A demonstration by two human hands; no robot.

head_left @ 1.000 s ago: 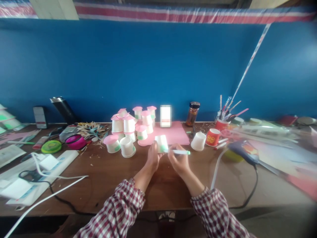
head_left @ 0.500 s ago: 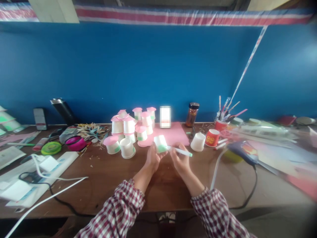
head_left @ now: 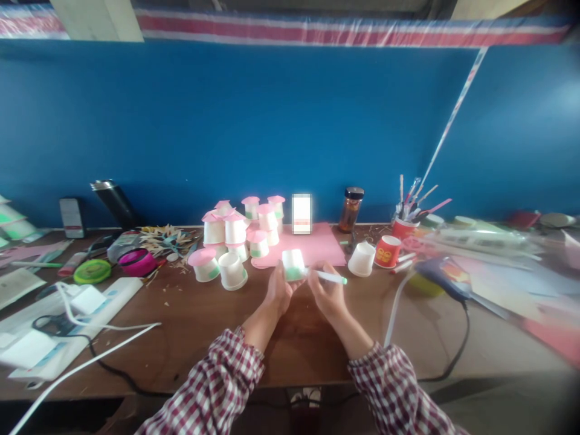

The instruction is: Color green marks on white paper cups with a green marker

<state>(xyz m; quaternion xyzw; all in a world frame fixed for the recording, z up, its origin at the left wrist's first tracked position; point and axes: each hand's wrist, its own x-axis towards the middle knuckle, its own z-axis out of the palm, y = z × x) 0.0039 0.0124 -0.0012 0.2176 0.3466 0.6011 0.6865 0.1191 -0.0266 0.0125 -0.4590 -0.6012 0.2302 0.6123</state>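
My left hand (head_left: 278, 290) is closed round a small white paper cup (head_left: 292, 261) with a green patch on its side. In my right hand (head_left: 328, 293) is a white marker (head_left: 330, 277) with a green end, its tip side pointing at the cup's lower right. Whether the tip touches the cup I cannot make out. Beyond both hands lies a sheet of pink paper (head_left: 317, 238). To the left, a white cup (head_left: 232, 272) stands by itself beside a cup with a pink paper top (head_left: 205, 266). Another white cup (head_left: 362, 260) stands right of my right hand.
Several pink-topped cups (head_left: 235, 229) stand stacked at the back left. A glass bottle (head_left: 351, 209) and a red cup (head_left: 388, 251) are at the right, near a glue gun (head_left: 444, 277) with its cable. A power strip (head_left: 109, 311) with white cables lies left.
The green patch on the held cup looks larger than a second ago, and the cup has turned slightly in my left hand. The marker's rear end dipped, then rose a little.
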